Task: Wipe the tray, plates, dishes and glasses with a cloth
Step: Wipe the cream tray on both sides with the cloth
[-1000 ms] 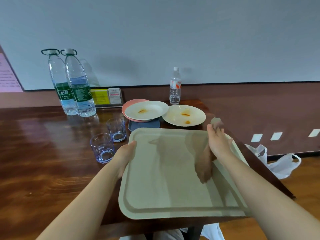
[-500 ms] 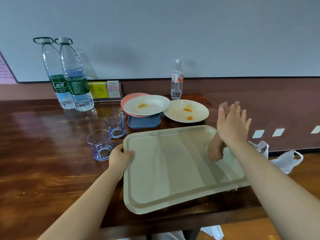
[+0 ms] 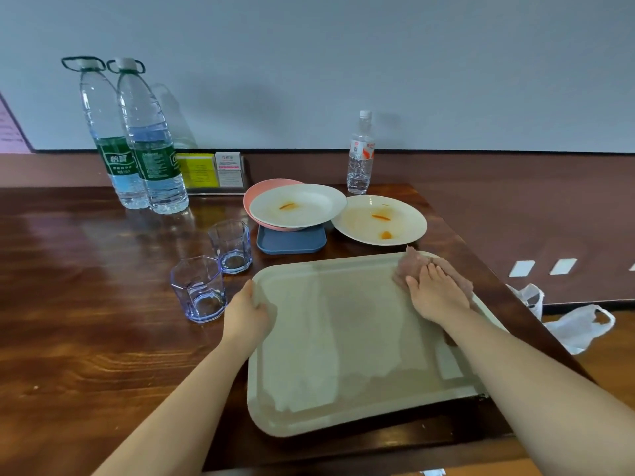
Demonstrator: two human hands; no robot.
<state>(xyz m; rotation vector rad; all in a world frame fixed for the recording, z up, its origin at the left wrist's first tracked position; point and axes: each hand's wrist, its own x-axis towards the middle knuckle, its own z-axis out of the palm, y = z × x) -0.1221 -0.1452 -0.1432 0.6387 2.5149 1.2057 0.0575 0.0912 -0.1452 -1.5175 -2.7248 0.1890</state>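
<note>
Two large water bottles [image 3: 137,139] stand at the far left of the wooden table [image 3: 86,321], against the wall, with a broad bare stretch of wood in front of them. Two clear glasses [image 3: 213,269] sit just left of the left hand's fingertips, the nearer one close to the tray's left edge but apart from it. The left hand [image 3: 245,312] grips that left edge of the beige tray [image 3: 336,345], fingers curled over the rim. Beyond its fingers, a white plate [image 3: 297,205] with an orange smear lies on a pink plate [image 3: 256,197], both on a small blue dish [image 3: 292,240]. A second smeared white plate [image 3: 379,219] lies just beyond the right hand's fingertips, near the tray's far edge, with a small bottle [image 3: 360,156] behind it. The right hand [image 3: 434,290] lies flat, fingers straight, pressing a pinkish cloth [image 3: 417,266] onto the tray's far right corner. The tray's right edge runs along the table's right edge; its near right corner reaches it. A white plastic bag [image 3: 577,324] lies on the floor to the right.
</note>
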